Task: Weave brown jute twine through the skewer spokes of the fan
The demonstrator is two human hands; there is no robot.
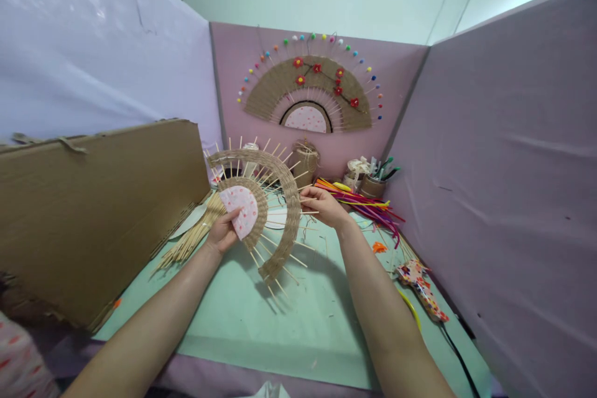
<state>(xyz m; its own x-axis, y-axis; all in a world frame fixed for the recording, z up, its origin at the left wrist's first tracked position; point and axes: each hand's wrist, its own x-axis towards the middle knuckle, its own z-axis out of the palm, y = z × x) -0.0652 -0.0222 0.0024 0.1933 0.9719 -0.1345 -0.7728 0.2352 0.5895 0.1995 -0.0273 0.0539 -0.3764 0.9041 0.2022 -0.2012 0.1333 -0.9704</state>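
Observation:
A half-round fan of thin wooden sticks and woven brown twine (293,199) is held tilted above the table. Its flat middle piece (245,204) is covered in white cloth with pink dots. My left hand (224,230) grips that middle, thumb on the cloth and the other fingers behind it. At the fan's right rim, my right hand (323,204) pinches a stick end beside the outer twine band. Stick tips stick out past the band all round. Behind the fan to the left lies a bundle of loose sticks (193,241).
A finished fan (317,84) with red flowers and coloured beads hangs on the back panel. Colourful pipe cleaners (368,208), a twine roll (305,161) and pots of tools (374,185) stand behind. A corded glue gun (422,289) lies right; cardboard (97,211) stands left.

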